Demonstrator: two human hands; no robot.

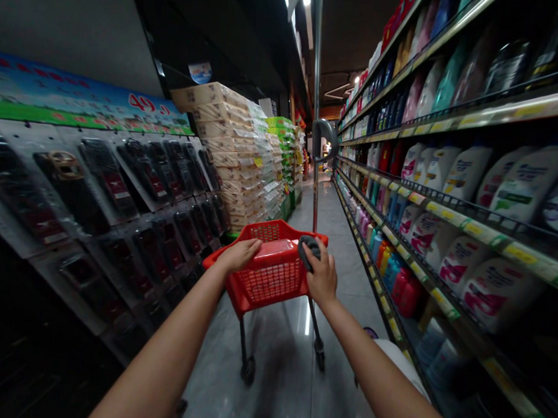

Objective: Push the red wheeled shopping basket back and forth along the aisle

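Note:
A red plastic shopping cart (274, 282) with a lattice basket and dark legs on wheels stands before me in the aisle. My left hand (241, 255) rests on the left part of its red handle, with the fingers wrapped over it. At the handle's right end, my right hand (321, 274) is closed on a dark grey cloth (309, 253), which lies bunched between the fingers and the cart. A tall metal pole (318, 82) with a curved grey piece rises just beyond the right side of the cart.
Shelves of shampoo bottles (449, 169) line the right side. Racks of packaged belts (156, 171) hang on the left, followed by stacked cartons (235, 152) and green boxes (281, 133). A grey tiled floor (346, 254) runs ahead between them.

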